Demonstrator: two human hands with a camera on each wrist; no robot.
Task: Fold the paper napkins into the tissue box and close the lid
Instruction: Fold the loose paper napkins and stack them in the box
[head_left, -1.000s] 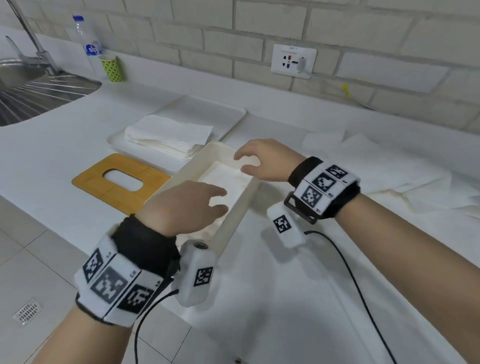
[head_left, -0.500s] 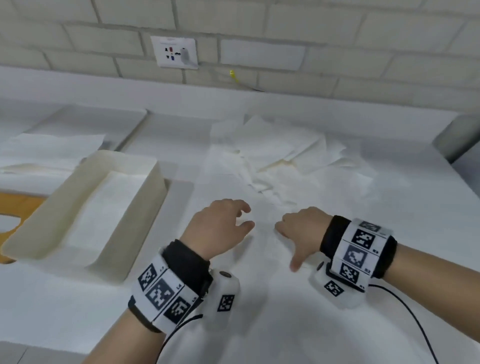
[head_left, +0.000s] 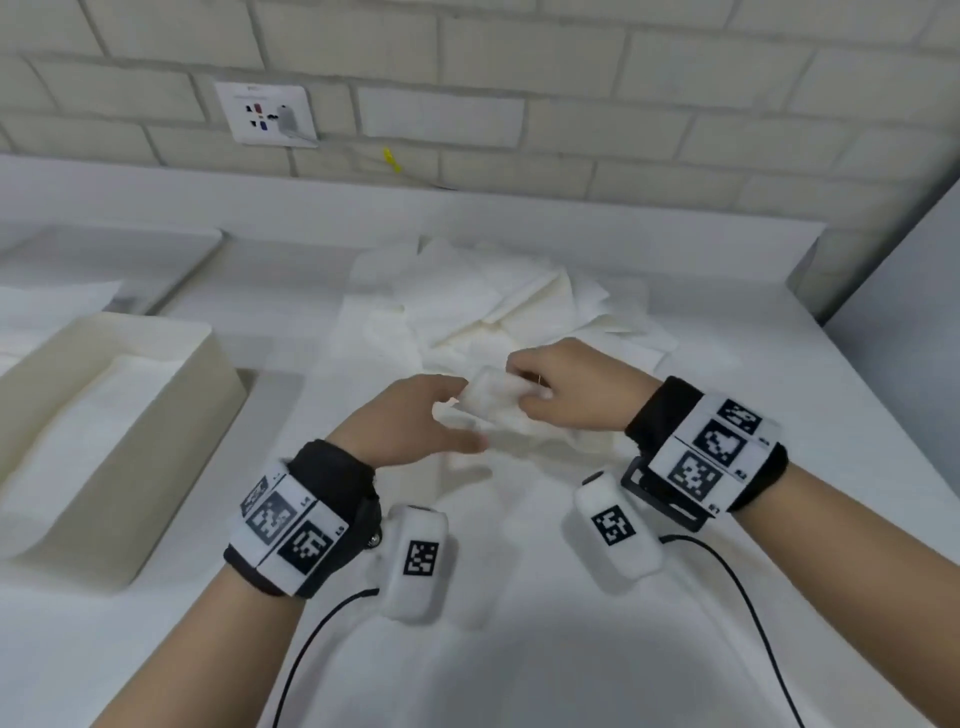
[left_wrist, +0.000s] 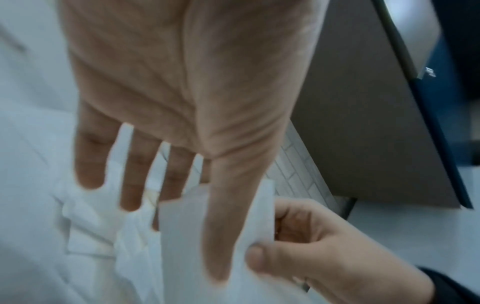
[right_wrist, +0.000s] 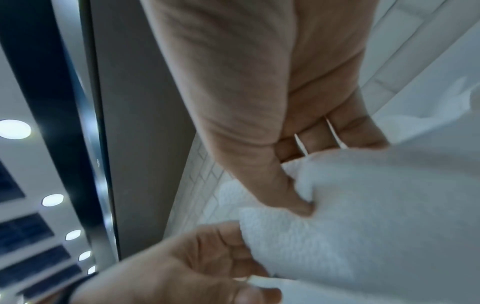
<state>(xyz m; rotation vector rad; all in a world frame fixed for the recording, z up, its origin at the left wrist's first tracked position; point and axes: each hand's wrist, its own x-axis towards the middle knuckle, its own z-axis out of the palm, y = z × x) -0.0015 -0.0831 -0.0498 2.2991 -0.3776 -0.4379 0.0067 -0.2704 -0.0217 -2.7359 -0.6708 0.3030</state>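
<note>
Both hands have left the tissue box (head_left: 111, 415) and moved right to the loose napkin pile (head_left: 498, 306) on the counter (head_left: 571, 649). Right hand (head_left: 571, 387) now pinches one napkin (head_left: 491, 395), lifted just off the pile; left hand (head_left: 410, 421) is spread, fingers straight, touching its near edge. Box sits open at left, folded napkins already inside, lid out of view. Looks like the next napkin fold is starting; lid closing not yet due.
</note>
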